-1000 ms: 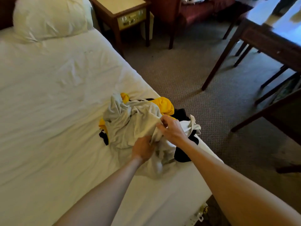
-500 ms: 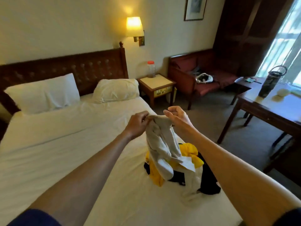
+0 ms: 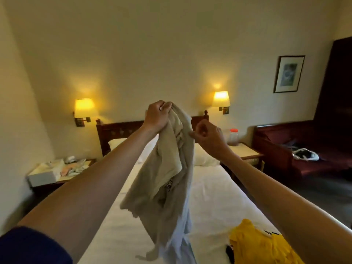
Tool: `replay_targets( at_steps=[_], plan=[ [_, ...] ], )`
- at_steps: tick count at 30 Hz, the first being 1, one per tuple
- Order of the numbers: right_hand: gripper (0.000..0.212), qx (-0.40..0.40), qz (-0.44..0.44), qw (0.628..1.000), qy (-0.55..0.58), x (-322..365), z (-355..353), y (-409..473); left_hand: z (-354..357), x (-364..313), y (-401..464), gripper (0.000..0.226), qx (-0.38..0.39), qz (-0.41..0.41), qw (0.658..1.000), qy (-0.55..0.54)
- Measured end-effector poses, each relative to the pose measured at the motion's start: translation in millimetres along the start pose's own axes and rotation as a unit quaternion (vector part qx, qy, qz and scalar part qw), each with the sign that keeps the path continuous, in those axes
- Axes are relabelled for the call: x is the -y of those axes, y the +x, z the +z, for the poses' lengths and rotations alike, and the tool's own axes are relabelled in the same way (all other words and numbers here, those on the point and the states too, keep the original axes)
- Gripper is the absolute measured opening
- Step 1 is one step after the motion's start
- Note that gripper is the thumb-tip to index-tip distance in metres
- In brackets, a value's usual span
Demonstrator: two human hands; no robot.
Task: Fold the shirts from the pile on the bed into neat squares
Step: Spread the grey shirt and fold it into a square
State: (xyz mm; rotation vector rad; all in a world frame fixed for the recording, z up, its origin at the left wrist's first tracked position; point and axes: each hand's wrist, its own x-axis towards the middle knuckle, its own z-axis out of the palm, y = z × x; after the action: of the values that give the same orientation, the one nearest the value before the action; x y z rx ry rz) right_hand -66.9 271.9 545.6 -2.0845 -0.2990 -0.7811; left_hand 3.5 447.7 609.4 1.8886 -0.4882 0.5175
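Head view showed your left hand (image 3: 156,116) gripping the beige shirt (image 3: 165,180) aloft. Your right hand (image 3: 206,137) pinched its edge.

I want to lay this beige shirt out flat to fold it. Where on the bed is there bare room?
Bare sheet runs down the middle of the bed, from the pillows to the yellow shirt, and along the left side under the left forearm. The near right corner is crowded by the yellow shirt and dark clothes. Both hands, left and right, hold the beige shirt aloft.
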Motion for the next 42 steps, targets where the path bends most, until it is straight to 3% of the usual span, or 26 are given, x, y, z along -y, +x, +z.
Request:
replay_targets(
  at_steps=[3, 5, 7, 10, 12, 14, 16, 19, 21, 24, 27, 30, 32, 34, 37, 42],
  plan=[
    [0.045, 0.264, 0.04, 0.963, 0.028, 41.0, 40.0, -4.4, -35.5, -7.3, 5.7, 0.03, -0.053, -0.03, 0.998, 0.006],
    [0.036, 0.338, 0.0, 0.941, -0.028, 52.7, 62.2, -4.3, -55.8, -9.5, 7.1, 0.03, -0.085, -0.044, 0.995, 0.015],
    [0.029, 0.312, -0.013, 0.95, 0.01, 64.4, 73.2, 1.8, -76.7, -8.5, 7.9, 0.03, -0.094, -0.061, 0.993, 0.034],
    [0.028, 0.208, 0.078, 0.95, 0.221, 87.7, 72.2, 24.3, -105.7, -9.8, -4.1, 0.031, -0.018, -0.105, 0.994, 0.041],
    [0.024, 0.143, 0.124, 0.937, 0.292, 101.9, 70.2, 44.1, -114.0, -12.7, -15.8, 0.045, 0.023, -0.097, 0.991, 0.089],
    [0.022, 0.12, 0.173, 0.926, 0.313, 110.2, 75.5, 59.0, -115.8, -15.0, -31.5, 0.05, 0.003, -0.082, 0.991, 0.101],
    [0.019, 0.122, 0.221, 0.911, 0.325, 110.9, 86.8, 64.9, -117.2, -10.3, -45.5, 0.037, -0.018, -0.074, 0.993, 0.088],
    [0.017, 0.119, 0.261, 0.892, 0.35, 105.8, 100.5, 61.7, -122.4, 9.3, -62.0, 0.022, 0.057, -0.103, 0.99, 0.077],
    [0.016, 0.112, 0.27, 0.893, 0.342, 105.1, 103.7, 60.4, -120.0, 23.4, -73.1, 0.025, 0.132, -0.129, 0.974, 0.129],
    [0.016, 0.097, 0.267, 0.906, 0.315, 111.3, 100.6, 64.8, -106.1, 45.0, -87.1, 0.038, 0.156, -0.139, 0.944, 0.256],
    [0.014, 0.082, 0.245, 0.929, 0.264, 118.0, 89.4, 69.9, -93.9, 61.7, -89.9, 0.017, 0.167, -0.169, 0.941, 0.24],
    [0.028, 0.044, 0.157, 0.984, 0.073, 104.2, 69.4, 76.4, -105.1, 68.2, -76.3, 0.007, 0.058, -0.18, 0.968, 0.164],
    [0.035, 0.035, 0.117, 0.993, 0.004, 86.8, 53.8, 78.8, -119.4, 63.6, -63.4, 0.014, -0.017, -0.168, 0.979, 0.116],
    [0.031, 0.074, 0.109, 0.99, -0.04, 71.9, 40.8, 76.6, -128.8, 51.3, -51.4, 0.019, -0.03, -0.132, 0.987, 0.086],
    [0.024, 0.107, 0.17, 0.979, 0.03, 62.2, 28.8, 65.4, -126.3, 27.6, -40.6, 0.027, 0.006, -0.074, 0.992, 0.102],
    [0.045, 0.123, 0.071, 0.989, 0.038, 49.8, 12.5, 62.7, -126.6, 19.5, -28.4, 0.03, -0.033, -0.05, 0.99, 0.128]
  ],
)
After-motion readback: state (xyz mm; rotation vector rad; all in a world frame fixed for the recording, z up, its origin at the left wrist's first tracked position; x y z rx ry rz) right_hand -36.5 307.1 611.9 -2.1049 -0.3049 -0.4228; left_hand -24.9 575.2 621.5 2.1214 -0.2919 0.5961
